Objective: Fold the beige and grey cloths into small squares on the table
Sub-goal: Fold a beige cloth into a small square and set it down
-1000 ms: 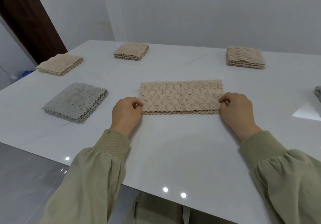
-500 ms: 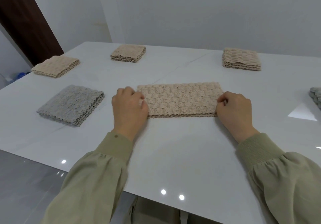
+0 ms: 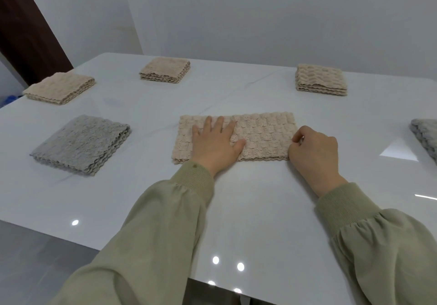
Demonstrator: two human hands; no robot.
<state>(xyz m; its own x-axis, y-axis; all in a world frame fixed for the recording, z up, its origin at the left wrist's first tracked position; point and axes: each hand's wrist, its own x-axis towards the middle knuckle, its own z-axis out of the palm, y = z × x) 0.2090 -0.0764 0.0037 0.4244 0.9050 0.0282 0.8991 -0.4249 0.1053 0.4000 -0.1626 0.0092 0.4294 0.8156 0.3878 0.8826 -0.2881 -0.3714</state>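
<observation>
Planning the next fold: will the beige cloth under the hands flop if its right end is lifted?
Probably floppy: the beige cloth is soft, waffled fabric, so a lifted end should droop. It may slide on the glossy table; the left hand presses it flat while the right hand pinches its end.

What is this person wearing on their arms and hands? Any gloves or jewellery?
No gloves: the left hand and right hand are bare, with no rings or watch showing. Both arms wear loose sage-green sleeves, left sleeve and right sleeve, puffed and gathered into ribbed knit cuffs of the same green. The left cuff bears a small dark dot.
</observation>
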